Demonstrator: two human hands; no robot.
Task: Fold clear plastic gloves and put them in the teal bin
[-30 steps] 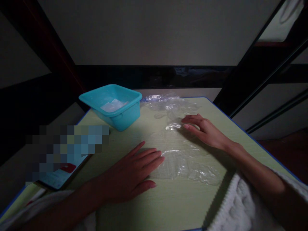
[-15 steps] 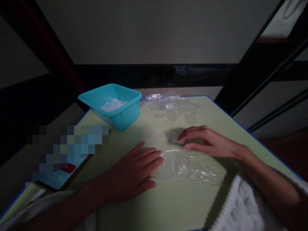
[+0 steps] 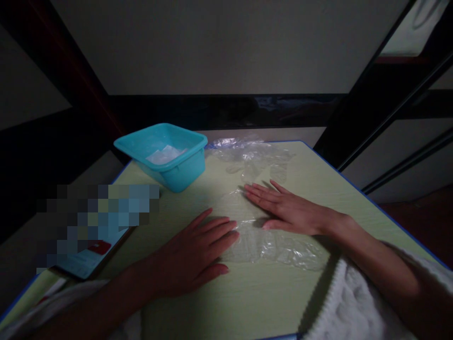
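A thin, clear plastic glove lies spread on the pale green table, wrinkled and shiny toward its right end. Flat beside its left part rests my left hand, fingers spread, the fingertips over the plastic's edge. My right hand is stretched out palm down over the glove's far part, thumb apart from the fingers and nothing gripped. Beyond it, more clear plastic gloves lie in a loose, crumpled heap near the table's back edge.
A turquoise plastic basin stands at the back left with whitish, thin material inside. A phone with a lit, partly blurred screen lies at the left edge. Behind the table rises a grey panel with a black band.
My right hand has gone from curled fingers above the plastic to lying flatter, with its fingers extended, slightly further left. My left hand has stayed in place.
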